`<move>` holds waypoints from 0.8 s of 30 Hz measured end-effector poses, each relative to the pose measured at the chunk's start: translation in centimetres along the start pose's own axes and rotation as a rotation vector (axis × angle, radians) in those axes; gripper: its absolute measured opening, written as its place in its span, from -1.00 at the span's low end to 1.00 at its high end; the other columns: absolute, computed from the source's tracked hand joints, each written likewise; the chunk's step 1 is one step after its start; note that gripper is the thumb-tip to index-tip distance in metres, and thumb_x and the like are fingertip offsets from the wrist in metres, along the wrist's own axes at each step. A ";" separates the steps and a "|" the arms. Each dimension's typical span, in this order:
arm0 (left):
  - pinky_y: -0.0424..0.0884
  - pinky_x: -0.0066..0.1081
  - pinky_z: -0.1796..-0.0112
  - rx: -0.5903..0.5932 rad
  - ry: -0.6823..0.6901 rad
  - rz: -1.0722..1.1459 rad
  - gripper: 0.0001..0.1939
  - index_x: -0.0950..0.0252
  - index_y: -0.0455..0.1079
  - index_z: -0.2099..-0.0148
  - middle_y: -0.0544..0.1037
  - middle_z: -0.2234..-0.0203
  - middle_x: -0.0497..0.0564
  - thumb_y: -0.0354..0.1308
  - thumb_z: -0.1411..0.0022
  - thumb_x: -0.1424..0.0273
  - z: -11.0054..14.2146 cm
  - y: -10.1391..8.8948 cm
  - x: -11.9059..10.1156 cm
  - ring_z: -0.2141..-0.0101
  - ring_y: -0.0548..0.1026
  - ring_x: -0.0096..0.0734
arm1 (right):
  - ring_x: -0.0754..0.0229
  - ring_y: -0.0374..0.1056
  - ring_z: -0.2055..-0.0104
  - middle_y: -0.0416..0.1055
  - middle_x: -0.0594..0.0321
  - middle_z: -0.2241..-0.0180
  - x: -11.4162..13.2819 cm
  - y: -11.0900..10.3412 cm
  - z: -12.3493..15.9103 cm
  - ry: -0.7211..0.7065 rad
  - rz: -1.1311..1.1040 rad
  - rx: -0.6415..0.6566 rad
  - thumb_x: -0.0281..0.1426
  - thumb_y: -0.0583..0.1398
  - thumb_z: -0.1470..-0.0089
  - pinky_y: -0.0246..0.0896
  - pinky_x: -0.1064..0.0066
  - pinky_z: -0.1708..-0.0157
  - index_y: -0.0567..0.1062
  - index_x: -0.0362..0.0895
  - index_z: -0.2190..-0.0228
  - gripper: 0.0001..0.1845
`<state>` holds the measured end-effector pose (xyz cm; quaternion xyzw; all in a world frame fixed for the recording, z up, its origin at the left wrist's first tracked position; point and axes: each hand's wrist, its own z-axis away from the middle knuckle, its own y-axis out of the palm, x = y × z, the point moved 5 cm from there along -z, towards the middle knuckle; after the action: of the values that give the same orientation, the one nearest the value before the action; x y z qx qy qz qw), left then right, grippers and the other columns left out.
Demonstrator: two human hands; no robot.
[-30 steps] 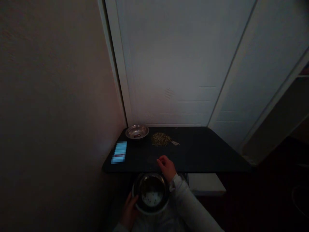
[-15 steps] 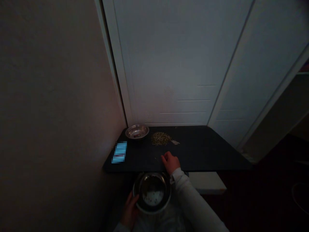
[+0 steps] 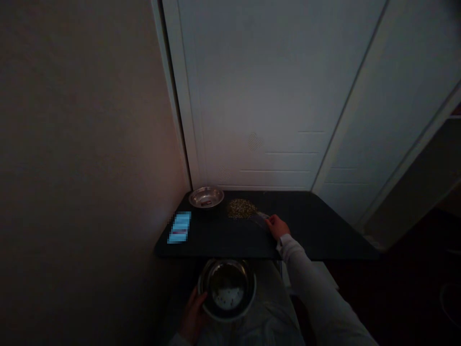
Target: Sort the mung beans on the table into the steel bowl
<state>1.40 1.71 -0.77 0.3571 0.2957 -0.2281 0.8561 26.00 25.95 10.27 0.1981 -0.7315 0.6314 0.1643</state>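
Note:
My left hand (image 3: 195, 307) grips the left rim of a round metal bowl (image 3: 227, 313), held over my lap just below the table's front edge. A few small dark bits lie in the bottom of that bowl. Over the table, my right hand (image 3: 277, 227) pinches the end of a pale, see-through strip that looks like plastic (image 3: 260, 219). Its other end reaches the right side of a flat pile of small greenish-brown grains or seeds (image 3: 242, 208). The exact kind of grain is too dim to tell.
A second shallow metal bowl (image 3: 206, 198) with a label inside stands at the table's back left. Nearer the front lies a bright, pixelated phone-like rectangle (image 3: 179, 228). The dark table (image 3: 216, 242) meets a white panelled door (image 3: 252, 96) behind and a wall (image 3: 90, 144) at left.
My right hand has moved right and away from me, from the table's front part to the see-through strip, and taken hold of it. My left hand keeps its grip on the bowl.

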 end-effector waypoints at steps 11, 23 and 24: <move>0.29 -0.28 0.18 0.033 -0.019 0.056 -0.52 0.27 0.22 0.05 0.49 0.28 0.08 0.11 0.09 0.56 -1.0 -0.4 0.4 0.17 0.38 -0.23 | 0.25 0.28 0.39 0.38 0.20 0.44 -0.5 -1.0 -1.3 -0.040 -0.367 -0.174 -0.19 -0.01 0.10 0.11 0.45 0.40 0.35 -0.16 0.42 -0.68; 0.30 -0.28 0.19 0.049 -0.002 -0.011 -0.45 0.24 0.17 0.00 0.47 0.24 0.06 0.13 0.11 0.52 -0.7 -0.4 0.4 0.16 0.36 -0.22 | 0.24 0.26 0.29 0.33 0.20 0.28 -0.6 -1.3 2.0 -0.317 -0.014 -0.005 -0.32 -0.03 0.03 0.10 0.42 0.29 0.38 -0.11 0.37 -0.76; 0.31 -0.28 0.19 0.049 -0.008 -0.013 -0.44 0.24 0.16 -0.01 0.48 0.25 0.06 0.13 0.11 0.52 -0.7 -0.4 0.4 0.16 0.37 -0.22 | 0.24 0.26 0.30 0.32 0.19 0.29 -0.6 -1.3 1.8 -0.320 0.007 -0.009 -0.32 -0.03 0.03 0.10 0.42 0.29 0.38 -0.11 0.37 -0.76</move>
<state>1.18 1.93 -1.63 0.3749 0.2890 -0.2424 0.8469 27.16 24.04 10.81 0.2931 -0.7518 0.5890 0.0443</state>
